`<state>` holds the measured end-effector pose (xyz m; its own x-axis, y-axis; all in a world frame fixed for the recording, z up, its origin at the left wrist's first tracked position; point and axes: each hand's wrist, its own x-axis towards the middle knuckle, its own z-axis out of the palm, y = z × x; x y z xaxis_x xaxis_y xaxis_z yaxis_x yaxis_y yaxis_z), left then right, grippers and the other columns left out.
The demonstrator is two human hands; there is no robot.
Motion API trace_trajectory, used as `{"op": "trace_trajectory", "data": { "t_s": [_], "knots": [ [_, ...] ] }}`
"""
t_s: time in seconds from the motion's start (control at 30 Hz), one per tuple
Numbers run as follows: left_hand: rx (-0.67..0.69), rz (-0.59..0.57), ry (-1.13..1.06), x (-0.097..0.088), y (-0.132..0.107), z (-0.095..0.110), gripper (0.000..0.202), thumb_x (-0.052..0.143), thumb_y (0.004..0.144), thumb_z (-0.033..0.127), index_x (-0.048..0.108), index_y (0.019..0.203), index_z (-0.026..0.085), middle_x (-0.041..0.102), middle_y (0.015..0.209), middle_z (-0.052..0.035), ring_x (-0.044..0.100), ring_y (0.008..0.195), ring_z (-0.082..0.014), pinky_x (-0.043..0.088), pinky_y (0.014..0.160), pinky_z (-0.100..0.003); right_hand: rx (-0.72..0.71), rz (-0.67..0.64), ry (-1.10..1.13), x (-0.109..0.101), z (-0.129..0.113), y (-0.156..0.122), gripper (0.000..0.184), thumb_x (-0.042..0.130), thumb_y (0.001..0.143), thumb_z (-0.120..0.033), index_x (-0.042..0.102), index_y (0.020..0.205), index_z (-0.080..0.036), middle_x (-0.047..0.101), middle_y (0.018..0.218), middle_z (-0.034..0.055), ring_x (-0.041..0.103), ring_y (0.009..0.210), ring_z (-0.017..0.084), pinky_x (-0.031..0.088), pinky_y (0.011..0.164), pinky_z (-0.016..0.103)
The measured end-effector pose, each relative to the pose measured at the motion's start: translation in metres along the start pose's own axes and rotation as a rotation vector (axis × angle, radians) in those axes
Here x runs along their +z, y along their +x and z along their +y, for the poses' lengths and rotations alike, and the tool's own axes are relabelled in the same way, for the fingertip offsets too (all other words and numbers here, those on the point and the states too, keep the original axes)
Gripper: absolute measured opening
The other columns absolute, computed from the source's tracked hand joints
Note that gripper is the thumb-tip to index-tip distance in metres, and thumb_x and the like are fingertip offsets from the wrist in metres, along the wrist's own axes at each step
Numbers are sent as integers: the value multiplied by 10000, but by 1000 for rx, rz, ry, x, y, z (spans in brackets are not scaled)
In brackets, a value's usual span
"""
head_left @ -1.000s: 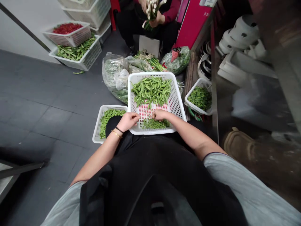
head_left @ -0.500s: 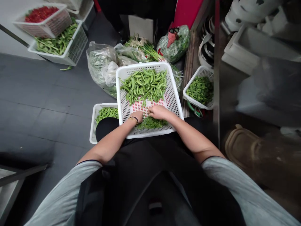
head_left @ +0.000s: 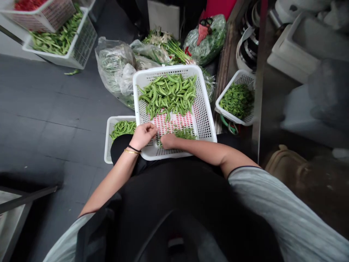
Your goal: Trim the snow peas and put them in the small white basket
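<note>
A white perforated basket (head_left: 208, 109) rests across my lap. Snap pea pods (head_left: 167, 92) are heaped in its far half, and a low pile of small green trimmings (head_left: 185, 133) lies in its near part. My left hand (head_left: 144, 135) is over the basket's near left rim, its fingers curled in and thumb close to them; anything in them is too small to see. Down in the basket, my right hand (head_left: 168, 141) is closed at the left end of the trimmings. Its fingertips are hidden, so what it grips cannot be made out.
A smaller basket of green pods (head_left: 122, 129) stands on the floor by my left knee. Bagged greens (head_left: 116, 67) and spring onions (head_left: 177, 51) lie beyond. To the right are a basket of leafy greens (head_left: 237, 100) and a metal post (head_left: 257, 109). Stacked baskets (head_left: 84, 47) stand far left.
My left hand has moved left and out to the basket's rim. My right hand has shifted left and nearer to me, uncovering more of the trimmings. The view has tilted slightly.
</note>
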<state>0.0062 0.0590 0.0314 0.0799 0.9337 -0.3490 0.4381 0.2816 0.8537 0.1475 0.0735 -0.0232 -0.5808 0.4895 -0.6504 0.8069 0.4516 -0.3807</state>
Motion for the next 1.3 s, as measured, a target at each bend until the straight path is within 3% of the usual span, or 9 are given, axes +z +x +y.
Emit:
{"op": "trace_trajectory", "data": {
  "t_s": [0.17,0.33,0.5,0.57,0.67,0.83,1.0,1.17,1.3],
  "knots": [
    [-17,-4,31,2,-11,-6,223,631,725,360,639,681,142,576,471,-4,480,396,-107,366,416,-221,-39,87,71,-21,10,-31,255,554,813,-358,684,818,-139,689,809,70,599,719,152,367,587,220],
    [-59,-35,-324,8,-12,-1,238,731,647,350,671,716,131,610,520,-6,506,410,-98,409,429,-217,-193,410,247,-31,6,-72,205,593,810,-329,625,708,-155,600,662,-10,469,598,86,287,574,203],
    [-52,-171,-559,2,-17,16,294,792,584,372,709,712,120,651,581,-30,523,430,-88,434,431,-207,-330,756,493,-46,12,-90,129,567,840,-268,627,865,-157,605,741,0,506,652,96,361,635,206],
    [-47,-240,-598,0,-21,22,297,795,584,380,715,690,115,664,599,-45,507,418,-78,419,409,-196,-415,849,474,-54,14,-94,107,572,836,-249,624,849,-155,604,753,8,516,676,104,381,660,217],
    [-39,-256,-644,2,-27,29,289,797,593,372,704,638,102,655,574,-51,470,386,-53,370,373,-170,-494,880,341,-59,8,-97,140,540,857,-226,597,749,-157,594,732,11,516,689,112,387,678,226],
    [-98,-128,-878,15,-30,33,280,816,575,325,673,634,91,608,523,-24,420,360,-29,328,348,-149,-259,1004,63,-52,-6,-100,228,420,923,-258,593,833,-139,593,829,83,516,753,163,378,671,268],
    [-81,61,-918,13,-33,34,291,817,571,306,696,716,85,599,520,-16,431,375,-28,336,352,-136,-215,1121,183,-54,4,-112,197,433,911,-224,576,805,-139,591,808,80,528,749,160,399,697,276],
    [-38,-147,-790,5,-43,40,321,810,578,379,694,669,94,610,509,-28,419,335,-36,327,322,-154,-467,968,448,-62,5,-118,75,569,831,-204,586,781,-150,581,760,15,522,682,106,408,665,232],
    [-17,-244,-697,3,-49,46,316,798,594,384,652,580,104,600,481,-26,407,316,-39,318,310,-165,-590,864,455,-65,-2,-120,75,581,803,-195,577,739,-156,546,715,-9,488,650,90,381,628,212]
  ]
}}
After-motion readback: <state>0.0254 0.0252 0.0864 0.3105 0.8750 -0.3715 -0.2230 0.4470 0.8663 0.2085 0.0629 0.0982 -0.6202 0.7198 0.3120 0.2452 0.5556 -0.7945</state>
